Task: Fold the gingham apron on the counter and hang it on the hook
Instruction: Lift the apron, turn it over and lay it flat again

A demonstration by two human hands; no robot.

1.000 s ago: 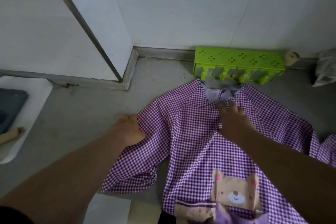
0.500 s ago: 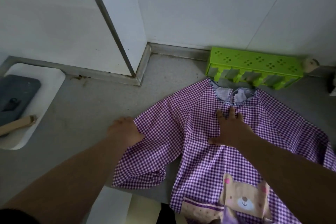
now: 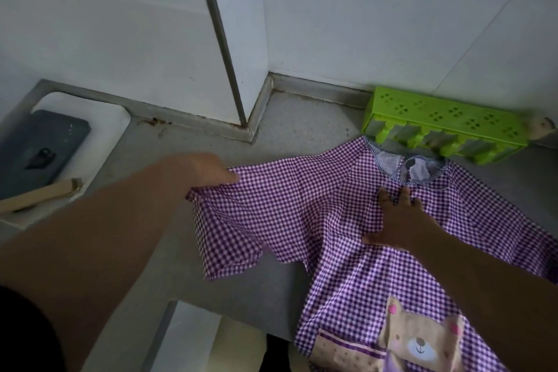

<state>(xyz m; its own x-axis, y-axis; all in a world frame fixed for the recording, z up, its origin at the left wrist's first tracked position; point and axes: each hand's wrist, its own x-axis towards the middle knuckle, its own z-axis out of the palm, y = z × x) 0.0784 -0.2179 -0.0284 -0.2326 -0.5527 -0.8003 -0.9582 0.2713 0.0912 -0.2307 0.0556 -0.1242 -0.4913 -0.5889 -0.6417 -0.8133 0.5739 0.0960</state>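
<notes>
A purple gingham apron with sleeves and a bear patch lies face up on the grey counter. My left hand grips the end of its left sleeve and holds it lifted and stretched out to the left. My right hand presses flat with spread fingers on the chest just below the neckline. The apron's lower part hangs over the counter's front edge. No hook shows apart from the green hook rack lying against the back wall.
A white tray at the left holds a dark slab and a cardboard piece. A tiled wall corner with a metal strip juts in behind the counter. A small beige object sits at the rack's right end.
My left hand has pulled the crumpled left sleeve up and out to the left, so it now hangs stretched. My right hand has stayed pressed on the chest. The view has shifted left.
</notes>
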